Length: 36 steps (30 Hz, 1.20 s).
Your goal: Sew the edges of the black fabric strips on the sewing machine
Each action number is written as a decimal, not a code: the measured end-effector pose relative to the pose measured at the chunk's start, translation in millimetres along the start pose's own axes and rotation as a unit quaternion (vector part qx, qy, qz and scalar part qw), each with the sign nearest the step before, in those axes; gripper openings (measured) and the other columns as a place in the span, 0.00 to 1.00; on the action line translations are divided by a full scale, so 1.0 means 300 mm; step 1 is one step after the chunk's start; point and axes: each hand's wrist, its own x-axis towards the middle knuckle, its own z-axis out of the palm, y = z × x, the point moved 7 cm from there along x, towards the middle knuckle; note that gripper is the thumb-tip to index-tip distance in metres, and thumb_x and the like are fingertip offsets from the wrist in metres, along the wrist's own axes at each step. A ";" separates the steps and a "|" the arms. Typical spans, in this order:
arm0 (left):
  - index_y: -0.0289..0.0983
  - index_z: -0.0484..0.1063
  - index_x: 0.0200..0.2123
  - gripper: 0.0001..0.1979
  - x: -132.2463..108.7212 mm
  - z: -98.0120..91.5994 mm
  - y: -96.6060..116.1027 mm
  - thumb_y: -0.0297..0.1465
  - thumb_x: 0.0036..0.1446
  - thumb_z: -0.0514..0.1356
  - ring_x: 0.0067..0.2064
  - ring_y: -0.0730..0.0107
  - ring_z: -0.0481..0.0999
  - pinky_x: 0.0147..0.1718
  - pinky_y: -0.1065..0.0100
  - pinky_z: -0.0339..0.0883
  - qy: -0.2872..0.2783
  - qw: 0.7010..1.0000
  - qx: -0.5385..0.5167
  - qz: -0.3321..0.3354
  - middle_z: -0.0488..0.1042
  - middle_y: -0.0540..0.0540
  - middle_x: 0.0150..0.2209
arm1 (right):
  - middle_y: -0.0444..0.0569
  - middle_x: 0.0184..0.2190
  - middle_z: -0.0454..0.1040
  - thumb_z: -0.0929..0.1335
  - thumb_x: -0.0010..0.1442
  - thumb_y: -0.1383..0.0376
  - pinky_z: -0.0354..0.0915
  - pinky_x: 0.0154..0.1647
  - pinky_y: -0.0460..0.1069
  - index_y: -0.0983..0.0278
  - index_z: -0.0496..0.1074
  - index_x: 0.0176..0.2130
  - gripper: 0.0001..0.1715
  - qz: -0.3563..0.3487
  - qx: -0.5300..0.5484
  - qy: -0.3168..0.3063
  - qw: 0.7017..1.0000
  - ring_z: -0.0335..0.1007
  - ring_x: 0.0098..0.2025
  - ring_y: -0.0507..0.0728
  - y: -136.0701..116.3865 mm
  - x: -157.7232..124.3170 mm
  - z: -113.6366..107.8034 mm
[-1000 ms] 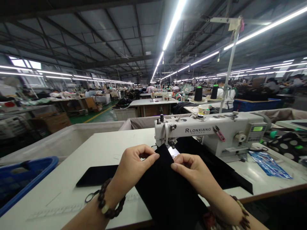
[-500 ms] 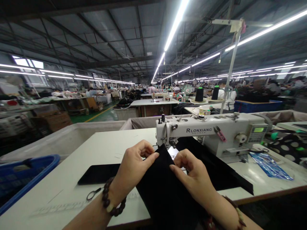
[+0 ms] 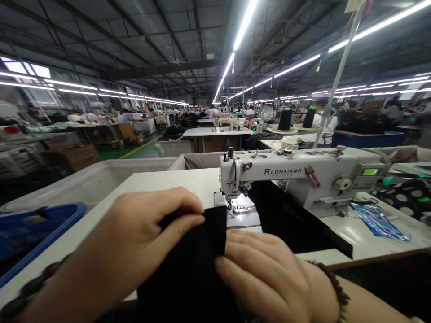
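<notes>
A piece of black fabric point(image 3: 188, 264) hangs between my two hands, in front of the sewing machine point(image 3: 286, 170). My left hand point(image 3: 151, 237) pinches its upper left edge between thumb and fingers. On the opposite side, my right hand point(image 3: 266, 269) grips the right edge, thumb toward me and fingers behind. The fabric's top edge is just left of the lit needle plate point(image 3: 244, 206) and appears apart from the needle. More black fabric point(image 3: 292, 220) lies flat under the machine's arm, reaching to the right.
A blue basket point(image 3: 76, 224) and a pale bin point(image 3: 111, 172) stand left of the white table point(image 3: 151, 179). A blue plastic packet point(image 3: 380, 222) lies right of the machine. Black thread cones point(image 3: 285, 120) stand behind it. People work farther back.
Both hands have come lower and closer to me with the fabric, and its corner has turned from pointing up to a level edge. The left hand now covers the dark flat object on the table.
</notes>
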 end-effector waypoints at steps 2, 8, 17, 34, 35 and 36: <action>0.38 0.72 0.25 0.05 0.034 0.170 -0.090 0.29 0.50 0.57 0.24 0.74 0.71 0.26 0.76 0.63 -0.108 0.994 -0.012 -0.003 0.73 0.55 0.23 | 0.56 0.31 0.74 0.55 0.62 0.74 0.67 0.35 0.48 0.73 0.69 0.39 0.16 0.059 -0.017 -0.043 0.997 0.70 0.34 0.55 0.091 -0.093 0.112; 0.33 0.71 0.29 0.04 0.019 0.668 -0.400 0.23 0.52 0.56 0.29 0.72 0.73 0.29 0.74 0.65 -0.235 0.970 -0.011 -0.058 0.75 0.49 0.26 | 0.47 0.24 0.71 0.63 0.56 0.73 0.54 0.21 0.44 0.66 0.70 0.28 0.08 0.255 -0.079 -0.307 0.913 0.64 0.23 0.51 0.367 -0.385 0.436; 0.34 0.75 0.32 0.08 0.091 0.834 -0.471 0.24 0.56 0.55 0.37 0.66 0.73 0.39 0.69 0.65 -0.275 0.961 0.026 0.010 0.75 0.45 0.34 | 0.48 0.27 0.71 0.62 0.57 0.72 0.53 0.27 0.45 0.67 0.70 0.30 0.08 0.247 -0.034 -0.343 0.906 0.65 0.29 0.52 0.541 -0.453 0.477; 0.36 0.76 0.36 0.11 0.102 0.854 -0.496 0.26 0.60 0.52 0.36 0.68 0.73 0.40 0.69 0.67 -0.280 0.959 0.035 0.024 0.74 0.45 0.34 | 0.47 0.27 0.72 0.63 0.58 0.71 0.56 0.28 0.44 0.66 0.71 0.32 0.08 0.313 -0.001 -0.321 0.894 0.68 0.29 0.52 0.581 -0.478 0.491; 0.36 0.76 0.36 0.11 0.103 0.855 -0.497 0.26 0.59 0.53 0.37 0.67 0.73 0.40 0.68 0.67 -0.278 0.960 0.035 0.025 0.74 0.44 0.34 | 0.47 0.27 0.72 0.63 0.59 0.71 0.57 0.28 0.44 0.66 0.71 0.32 0.08 0.317 0.000 -0.321 0.893 0.68 0.29 0.52 0.583 -0.479 0.491; 0.35 0.76 0.36 0.11 0.104 0.856 -0.497 0.26 0.59 0.53 0.38 0.66 0.73 0.41 0.68 0.67 -0.277 0.960 0.035 0.026 0.74 0.44 0.34 | 0.47 0.27 0.72 0.63 0.59 0.71 0.57 0.29 0.44 0.66 0.72 0.32 0.08 0.320 -0.001 -0.322 0.891 0.68 0.29 0.52 0.585 -0.480 0.492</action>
